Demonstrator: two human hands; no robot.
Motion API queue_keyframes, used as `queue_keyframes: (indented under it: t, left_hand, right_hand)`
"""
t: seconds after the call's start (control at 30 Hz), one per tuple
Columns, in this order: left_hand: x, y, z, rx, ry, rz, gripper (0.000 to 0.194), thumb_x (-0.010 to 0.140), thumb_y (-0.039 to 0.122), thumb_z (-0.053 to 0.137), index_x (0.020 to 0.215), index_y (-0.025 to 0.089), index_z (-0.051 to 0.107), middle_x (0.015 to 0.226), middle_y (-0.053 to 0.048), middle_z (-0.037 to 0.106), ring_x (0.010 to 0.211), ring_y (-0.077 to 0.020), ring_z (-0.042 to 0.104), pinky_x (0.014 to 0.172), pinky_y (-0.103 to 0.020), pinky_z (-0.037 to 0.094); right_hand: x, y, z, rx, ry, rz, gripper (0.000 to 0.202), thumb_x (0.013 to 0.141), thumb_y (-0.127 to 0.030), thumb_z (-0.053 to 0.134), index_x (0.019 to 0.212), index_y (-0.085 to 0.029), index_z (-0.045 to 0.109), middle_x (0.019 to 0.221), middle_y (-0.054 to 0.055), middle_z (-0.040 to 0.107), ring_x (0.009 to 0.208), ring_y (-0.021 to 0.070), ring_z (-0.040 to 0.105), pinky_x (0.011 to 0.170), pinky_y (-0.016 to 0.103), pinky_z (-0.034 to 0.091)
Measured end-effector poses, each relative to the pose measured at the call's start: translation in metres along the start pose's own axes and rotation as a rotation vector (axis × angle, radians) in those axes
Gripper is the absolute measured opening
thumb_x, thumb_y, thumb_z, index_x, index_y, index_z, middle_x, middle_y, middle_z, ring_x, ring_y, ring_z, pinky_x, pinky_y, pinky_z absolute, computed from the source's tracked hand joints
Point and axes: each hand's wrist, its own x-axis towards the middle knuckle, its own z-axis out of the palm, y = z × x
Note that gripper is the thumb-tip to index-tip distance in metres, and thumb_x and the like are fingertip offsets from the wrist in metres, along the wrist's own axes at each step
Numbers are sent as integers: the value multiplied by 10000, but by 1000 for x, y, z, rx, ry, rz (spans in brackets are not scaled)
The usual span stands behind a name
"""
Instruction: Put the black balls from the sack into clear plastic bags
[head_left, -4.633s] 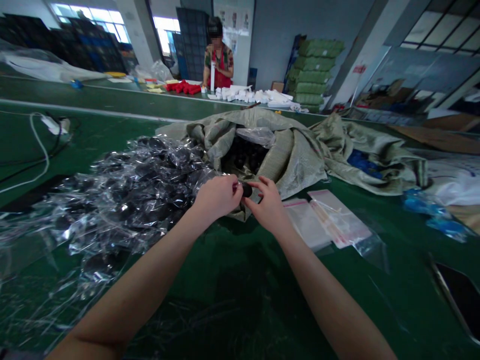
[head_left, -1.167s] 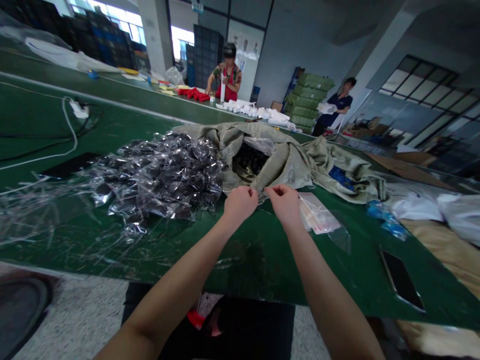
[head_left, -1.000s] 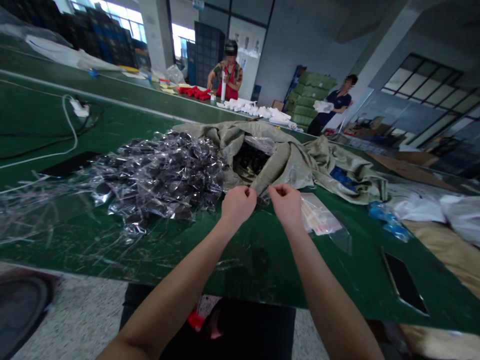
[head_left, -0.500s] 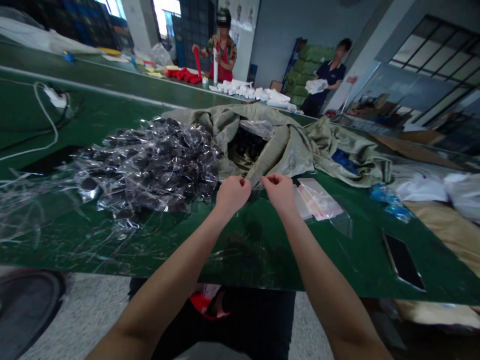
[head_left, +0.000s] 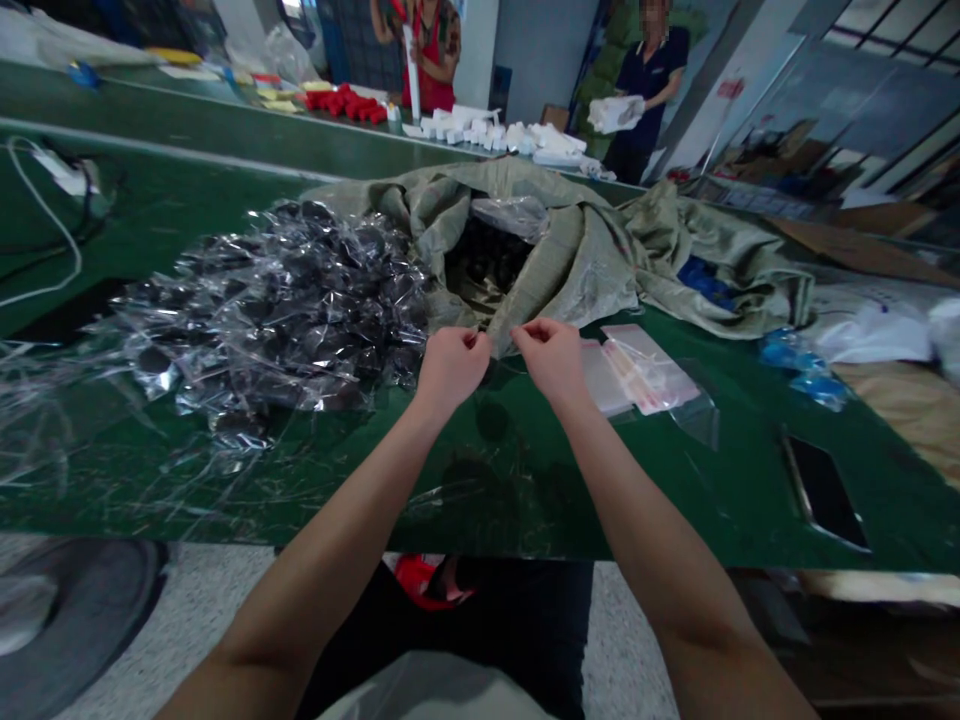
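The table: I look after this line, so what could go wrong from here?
The left hand is close to the wrapped pile, so a sideways move might topple loose pieces. The right hand is beside the clear bags and could drag them askew. The phone lies near the table's front edge, so a stray elbow might knock it off.

Head camera: worn above the counter's (head_left: 735, 500) near edge, looking forward and steeply down
Left hand (head_left: 454, 365) and right hand (head_left: 551, 355): close to the lens, around mid-view
Near edge: crosses the lower view, floor (head_left: 202, 590) below
Far side: well off; the view's top cuts off a person in a red apron (head_left: 433, 75)
Coverage: one view
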Motion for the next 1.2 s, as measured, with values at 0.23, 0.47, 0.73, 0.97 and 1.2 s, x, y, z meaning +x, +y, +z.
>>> queue_keyframes:
  t: [0.23, 0.47, 0.73, 0.97, 1.2]
  left_hand:
    - [-4, -2, -4, 211, -134, -63, 364, 844, 412, 461, 631, 157, 610, 600, -53, 575, 636, -184, 554, 609, -279, 374]
    - [11, -3, -19, 349, -90, 111, 414, 782, 452, 612, 1070, 156, 626, 1053, -129, 661, 935, -251, 616, 817, -335, 455]
    - [43, 10, -17, 349, -286, 298, 272, 833, 367, 539, 776, 168, 716, 749, -73, 681, 689, -181, 598, 684, -282, 430]
    - [55, 12, -1, 410, -239, 214, 273, 810, 386, 538, 737, 185, 708, 729, -80, 687, 686, -188, 604, 669, -271, 430]
    - [58, 13, 1, 407, -226, 233, 281, 800, 396, 541, 691, 185, 692, 672, -56, 671, 616, -163, 559, 597, -258, 378]
  right_hand:
    - [0, 5, 4, -1, -45, -51, 200, 749, -333, 602, 634, -171, 617, 509, -36, 491, 506, 106, 414, 561, 264, 327]
    - [3, 8, -1, -5, -176, -143, 203, 768, -338, 605, 656, -171, 629, 531, -36, 492, 530, 110, 418, 557, 262, 300]
    - [13, 24, -12, 157, -99, -95, 273, 817, -440, 562, 743, -182, 611, 632, -23, 552, 600, 122, 478, 600, 257, 370]
    - [-21, 58, -8, 278, -187, -35, 209, 798, -361, 561, 923, -193, 581, 884, 25, 617, 823, 162, 580, 742, 285, 460]
    - [-31, 51, 2, 146, -181, -267, 114, 808, -306, 615, 846, -199, 622, 882, 51, 595, 814, 178, 559, 743, 312, 460]
